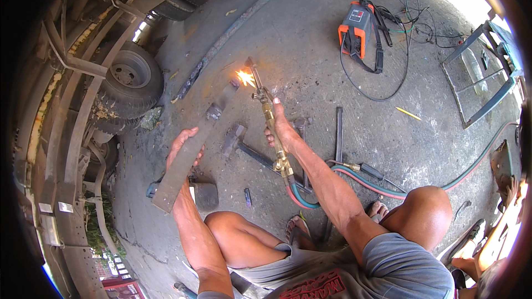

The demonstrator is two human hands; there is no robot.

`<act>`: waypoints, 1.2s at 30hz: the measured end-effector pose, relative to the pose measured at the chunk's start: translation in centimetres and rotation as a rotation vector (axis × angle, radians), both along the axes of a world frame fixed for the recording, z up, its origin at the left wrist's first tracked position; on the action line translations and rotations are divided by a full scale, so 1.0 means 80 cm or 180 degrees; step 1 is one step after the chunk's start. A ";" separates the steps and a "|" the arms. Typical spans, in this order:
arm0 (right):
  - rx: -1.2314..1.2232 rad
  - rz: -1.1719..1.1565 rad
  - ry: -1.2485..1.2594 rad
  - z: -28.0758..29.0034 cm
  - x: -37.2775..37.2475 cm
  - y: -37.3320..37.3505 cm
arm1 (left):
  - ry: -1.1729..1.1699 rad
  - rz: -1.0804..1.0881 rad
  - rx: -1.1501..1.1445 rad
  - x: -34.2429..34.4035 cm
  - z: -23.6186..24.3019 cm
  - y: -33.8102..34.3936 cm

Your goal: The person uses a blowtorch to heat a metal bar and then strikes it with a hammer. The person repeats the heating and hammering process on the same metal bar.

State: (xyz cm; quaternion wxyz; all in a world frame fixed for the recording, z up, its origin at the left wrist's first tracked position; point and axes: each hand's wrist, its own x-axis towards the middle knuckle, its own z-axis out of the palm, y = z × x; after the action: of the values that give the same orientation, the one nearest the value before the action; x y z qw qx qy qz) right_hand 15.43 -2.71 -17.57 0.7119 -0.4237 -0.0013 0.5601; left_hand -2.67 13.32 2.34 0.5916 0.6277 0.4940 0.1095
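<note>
My left hand (175,147) is closed around a long flat steel bar (182,170), its fingertips showing at the bar's edges. The bar slants up and away to the right. A dark, lumpy piece (214,112) sits partway along it. In my right hand (284,128) is a brass cutting torch (268,113), gripped around its body. Bright orange sparks (245,78) burst between the torch's head and the bar's far end. Twin red and green hoses (298,196) run from the torch's base. Beneath lies a sledgehammer (235,139), with a smaller hammer (302,124) right of it.
At left stand a truck's chassis (72,149) and tyre (130,77). A long pipe (235,26) lies ahead. An orange-and-grey welding machine (357,26) with tangled cables sits far right, near a metal frame (463,97). Another person's leg (468,249) shows at the right edge.
</note>
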 end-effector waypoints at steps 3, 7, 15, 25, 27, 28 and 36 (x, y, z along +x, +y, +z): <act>-0.0026 -0.0022 -0.0027 0.004 -0.002 -0.001 | -0.0009 0.0010 0.0037 0.001 0.001 -0.003; -0.0004 -0.0056 -0.0015 0.006 -0.004 -0.001 | -0.0037 -0.0015 0.0011 0.000 0.001 0.000; -0.0051 0.0013 0.0017 0.006 -0.003 -0.008 | -0.0076 -0.0106 -0.0104 0.001 -0.001 0.004; -0.0104 0.0037 -0.0020 0.011 -0.007 -0.008 | 0.0037 -0.0030 0.0140 0.002 0.001 -0.001; -0.0102 0.0021 0.0029 0.008 -0.006 -0.006 | 0.0061 -0.0044 0.0126 0.003 0.003 -0.002; -0.0103 0.0011 0.0053 0.006 -0.005 -0.006 | 0.0071 -0.0060 0.0100 0.004 0.004 -0.002; -0.0124 0.0015 -0.0026 0.005 -0.007 -0.008 | 0.0023 -0.0053 0.0078 0.001 -0.002 0.004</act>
State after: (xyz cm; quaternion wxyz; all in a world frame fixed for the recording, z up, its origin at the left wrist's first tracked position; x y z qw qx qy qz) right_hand 14.83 -3.32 -17.20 0.7021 -0.4398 0.0057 0.5600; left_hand -2.55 13.66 2.18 0.5829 0.6394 0.4896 0.1083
